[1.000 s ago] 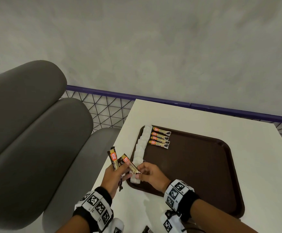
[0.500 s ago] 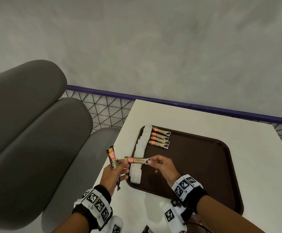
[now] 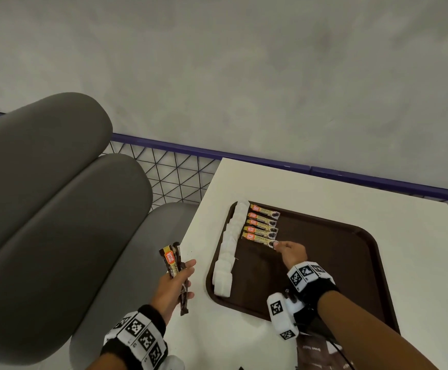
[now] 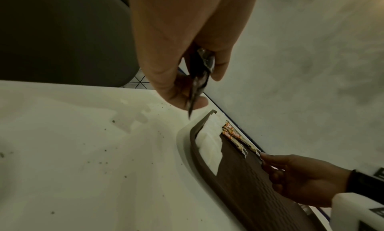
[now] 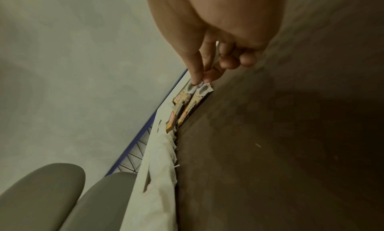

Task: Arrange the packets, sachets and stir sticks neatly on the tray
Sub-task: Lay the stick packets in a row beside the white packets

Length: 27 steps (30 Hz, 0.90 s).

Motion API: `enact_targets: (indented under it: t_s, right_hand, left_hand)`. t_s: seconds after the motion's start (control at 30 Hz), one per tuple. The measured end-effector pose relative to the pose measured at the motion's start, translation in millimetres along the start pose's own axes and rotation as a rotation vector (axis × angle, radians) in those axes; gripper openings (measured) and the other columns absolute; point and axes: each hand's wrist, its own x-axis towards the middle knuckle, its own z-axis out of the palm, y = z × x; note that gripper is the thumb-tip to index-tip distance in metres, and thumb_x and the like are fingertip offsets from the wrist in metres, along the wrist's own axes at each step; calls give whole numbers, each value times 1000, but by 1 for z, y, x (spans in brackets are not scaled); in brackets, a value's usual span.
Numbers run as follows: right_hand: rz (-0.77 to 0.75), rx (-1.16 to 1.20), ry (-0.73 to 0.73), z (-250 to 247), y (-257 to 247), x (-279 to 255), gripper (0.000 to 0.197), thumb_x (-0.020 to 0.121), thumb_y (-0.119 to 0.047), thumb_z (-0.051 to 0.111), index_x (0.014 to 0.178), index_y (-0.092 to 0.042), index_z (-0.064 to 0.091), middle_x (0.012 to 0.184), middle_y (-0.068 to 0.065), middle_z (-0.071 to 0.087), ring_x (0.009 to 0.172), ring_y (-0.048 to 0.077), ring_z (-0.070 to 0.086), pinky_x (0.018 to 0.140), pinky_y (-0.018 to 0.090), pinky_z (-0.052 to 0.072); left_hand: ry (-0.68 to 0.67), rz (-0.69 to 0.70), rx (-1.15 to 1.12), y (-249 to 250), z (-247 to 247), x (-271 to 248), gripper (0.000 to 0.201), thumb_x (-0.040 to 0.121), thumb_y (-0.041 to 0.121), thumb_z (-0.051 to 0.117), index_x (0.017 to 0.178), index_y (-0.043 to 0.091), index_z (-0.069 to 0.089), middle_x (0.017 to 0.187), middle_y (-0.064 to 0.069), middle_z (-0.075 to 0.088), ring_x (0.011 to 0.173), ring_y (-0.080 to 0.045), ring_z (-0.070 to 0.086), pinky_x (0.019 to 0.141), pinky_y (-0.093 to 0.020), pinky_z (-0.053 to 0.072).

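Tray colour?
Dark brown tray, clearest in the head view.

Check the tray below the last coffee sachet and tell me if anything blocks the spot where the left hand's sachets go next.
Nothing visible blocks it. The bare brown tray lies open just below the fifth coffee sachet. The right hand pinches that sachet's end beside the spot. The white packets line the tray's left edge. The left hand holds its sachets over the table.
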Motion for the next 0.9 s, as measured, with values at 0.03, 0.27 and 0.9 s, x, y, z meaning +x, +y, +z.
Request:
enact_targets:
  t_s: [0.03, 0.27, 0.9]
  right_hand:
    - [10, -22, 2, 1, -1, 0, 17, 86, -12, 62, 97, 0, 68, 103, 17, 67, 101, 31, 60, 81, 27, 41]
    - [42, -154, 64, 16, -3, 6, 8, 86, -14, 62, 87, -9, 68, 106, 16, 67, 103, 31, 59, 84, 33, 45]
    - [-38, -253, 182, 17, 2, 7, 15, 82, -23, 65, 92, -18, 55, 106, 12, 60, 108, 31, 50, 92, 38, 41]
  left_hand:
    - [-1, 8, 3, -1, -2, 1, 20, 91, 17, 57, 110, 17, 64, 90, -3, 48, 79, -17, 45, 68, -29, 50]
    - [54, 12, -24, -10, -14, 12, 29, 84, 18, 67, 110, 7, 65, 86, -9, 61, 80, -22, 57, 75, -34, 50]
    - [-18, 35, -80, -5, -9, 15, 21, 82, 14, 70, 102, 7, 68, 100, -13, 68, 88, -23, 65, 67, -25, 56]
